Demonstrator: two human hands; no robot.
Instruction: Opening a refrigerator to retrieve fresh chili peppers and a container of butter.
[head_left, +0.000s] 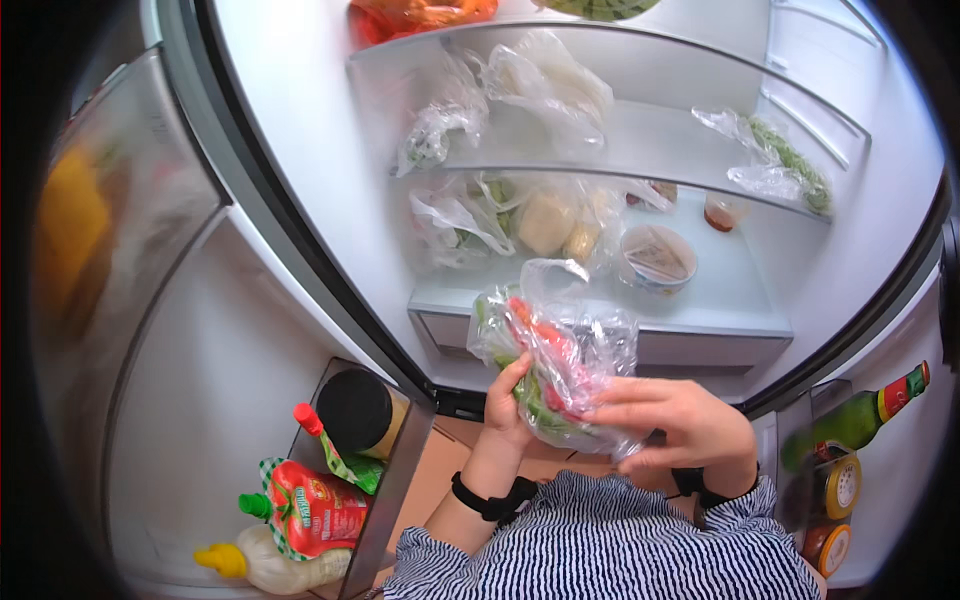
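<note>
A clear plastic bag (555, 375) with red and green produce inside is held in front of the open fridge. My left hand (511, 401) grips its left side, the thumb lying over the plastic. On the bag's right side, my right hand (671, 424) pinches the plastic, fingers pointing left. A loose flap of the bag rises towards the lower shelf. Just behind it, a round bowl (658, 259) stands on that shelf, beside bagged pale blocks (547, 221) of food.
Glass shelves (637, 142) hold more plastic bags, with bagged greens (787, 157) at the right. In the left door are a red ketchup pouch (322, 510), a black-lidded jar (356, 412) and a yellow-capped bottle (277, 559). A green bottle (847, 424) and jars stand in the right door.
</note>
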